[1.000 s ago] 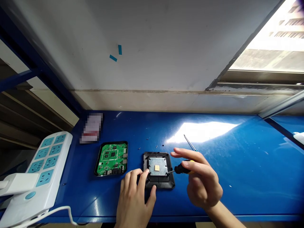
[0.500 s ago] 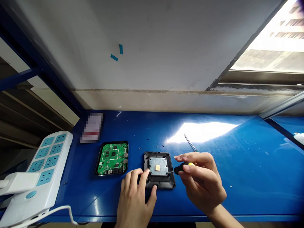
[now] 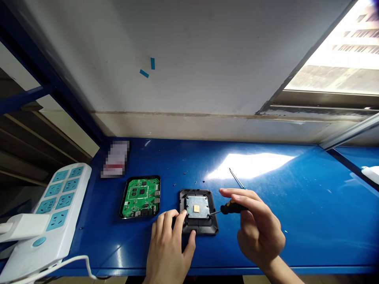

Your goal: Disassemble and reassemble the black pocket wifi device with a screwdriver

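In the head view, a black plastic case cover (image 3: 204, 229) lies flat, with a silver metal plate (image 3: 202, 202) inside it and a small beige pad (image 3: 196, 208) on the plate. My left hand (image 3: 170, 240) steadies the cover, index finger on its left side and thumb at its front edge. Between the fingers of my right hand (image 3: 260, 225) is a screwdriver (image 3: 232, 207) with a black and yellow handle. Its thin shaft points left, the tip at the plate's lower right corner. Whether the tip sits in a screw is too small to tell.
Left of the cover lies an open case with a green circuit board (image 3: 140, 197). Several tiny screws (image 3: 196, 182) are scattered behind the cover. A second screwdriver (image 3: 237, 178) lies behind my right hand. A white power strip (image 3: 63, 221) with a plug stands at the left.
My right hand has shifted slightly right and changed its grip on the screwdriver, whose handle now lies lower and more level. My left hand and the cover have stayed put.
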Motion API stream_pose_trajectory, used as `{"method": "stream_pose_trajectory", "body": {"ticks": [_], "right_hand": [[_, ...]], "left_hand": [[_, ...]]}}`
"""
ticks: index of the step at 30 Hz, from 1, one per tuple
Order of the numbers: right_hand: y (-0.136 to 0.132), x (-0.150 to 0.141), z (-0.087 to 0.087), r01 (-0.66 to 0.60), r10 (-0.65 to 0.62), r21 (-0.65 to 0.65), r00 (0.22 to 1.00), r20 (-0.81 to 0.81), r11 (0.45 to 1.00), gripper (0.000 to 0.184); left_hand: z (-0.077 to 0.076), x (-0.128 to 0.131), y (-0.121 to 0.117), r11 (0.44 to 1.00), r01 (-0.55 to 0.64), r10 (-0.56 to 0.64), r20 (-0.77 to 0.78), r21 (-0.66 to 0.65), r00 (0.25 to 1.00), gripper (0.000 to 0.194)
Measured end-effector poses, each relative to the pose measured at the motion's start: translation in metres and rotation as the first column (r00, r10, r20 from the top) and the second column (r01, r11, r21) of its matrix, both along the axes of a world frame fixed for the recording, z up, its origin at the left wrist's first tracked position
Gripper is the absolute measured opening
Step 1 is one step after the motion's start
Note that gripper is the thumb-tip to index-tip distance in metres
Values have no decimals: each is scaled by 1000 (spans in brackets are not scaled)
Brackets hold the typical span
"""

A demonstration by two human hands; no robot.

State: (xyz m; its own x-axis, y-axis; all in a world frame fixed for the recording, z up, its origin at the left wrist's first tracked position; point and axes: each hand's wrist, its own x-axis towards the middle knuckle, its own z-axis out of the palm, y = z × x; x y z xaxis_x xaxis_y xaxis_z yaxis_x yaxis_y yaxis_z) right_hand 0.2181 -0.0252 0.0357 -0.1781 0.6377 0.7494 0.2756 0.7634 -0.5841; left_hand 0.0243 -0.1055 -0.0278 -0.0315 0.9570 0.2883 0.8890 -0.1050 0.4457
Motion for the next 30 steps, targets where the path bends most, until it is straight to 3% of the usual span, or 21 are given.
{"method": "stream_pose_trajectory", "body": {"ticks": [3,9,13,15,18,24,30], "right_hand": [[-1,1,1,-69,69,-47,998,-10,997,39],[1,-1,0,-1,-2,-57,999,-44,998,42],[-2,0,0,-78,62,-151,992,-110,985,40],[-2,1,0,-90,76,-135,991,-110,987,32],[1,1,1,-37,30,-82,996,-90,996,23],[-2,-1,4,24,-33,-133,997,-68,991,41],[-1,0,2,32,-40,-116,997,-63,993,29]], "left_hand": [[0,0,0,1000,4,-4,6,-5,1000,31],[-3,-6,1,998,50,-49,-37,24,998,32],[-3,-7,1,998,49,-48,-44,29,998,32],[-3,-6,1,998,52,-51,-40,36,998,32],[-3,-4,0,999,27,-27,-12,35,1000,32],[-1,-2,0,1000,14,-14,11,24,1000,32],[-1,-2,-1,1000,16,-16,11,22,1000,32]]}}
